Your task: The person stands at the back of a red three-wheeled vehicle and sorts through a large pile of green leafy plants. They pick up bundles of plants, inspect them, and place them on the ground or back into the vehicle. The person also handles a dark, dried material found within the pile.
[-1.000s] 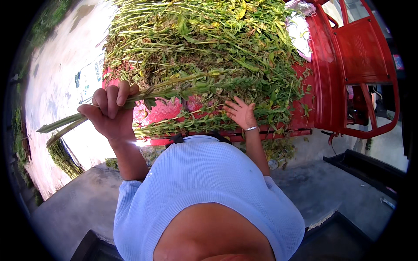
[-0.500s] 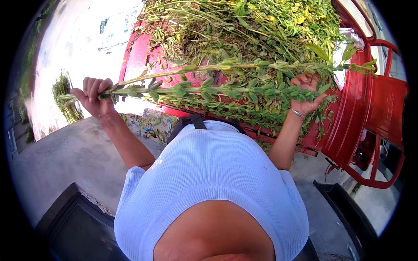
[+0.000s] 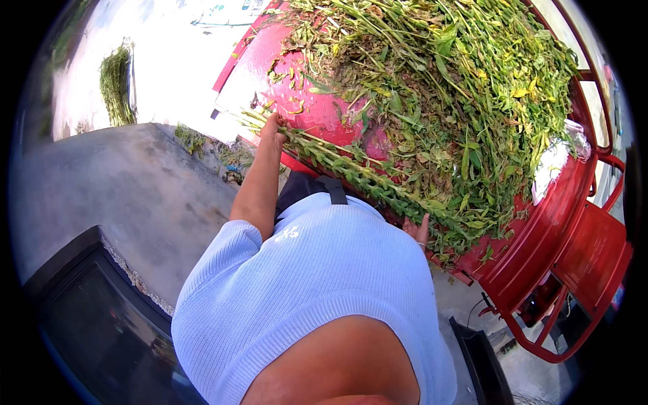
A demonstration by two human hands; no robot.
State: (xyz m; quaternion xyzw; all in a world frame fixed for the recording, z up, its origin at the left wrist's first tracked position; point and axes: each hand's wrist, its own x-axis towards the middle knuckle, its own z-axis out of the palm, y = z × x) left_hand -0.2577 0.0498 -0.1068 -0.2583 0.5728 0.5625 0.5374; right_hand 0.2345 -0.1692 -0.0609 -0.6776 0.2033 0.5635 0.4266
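At the near edge of the red truck bed [image 3: 304,81], green sesame stalks [image 3: 351,169] with pods lie in a long bundle, slanting down to the right. My left hand [image 3: 273,127] is closed round the pale cut ends of the stalks. Toward their leafy tips, my right hand [image 3: 417,231] is at the near side of the bundle, its thumb apart from the fingers. My torso hides part of the right hand and the arm behind it.
A big heap of cut stalks and leaves [image 3: 432,101] covers much of the bed. Silvery plastic [image 3: 557,158] lies at its right, near the red truck frame [image 3: 580,250]. Another stalk bundle [image 3: 118,88] is on the ground at far left. Black panels [image 3: 108,317] stand near me.
Both hands have come down toward my body, and the raised stalks now lie on the bundle at the bed's edge. The view has turned, shifting the truck bed rightward.
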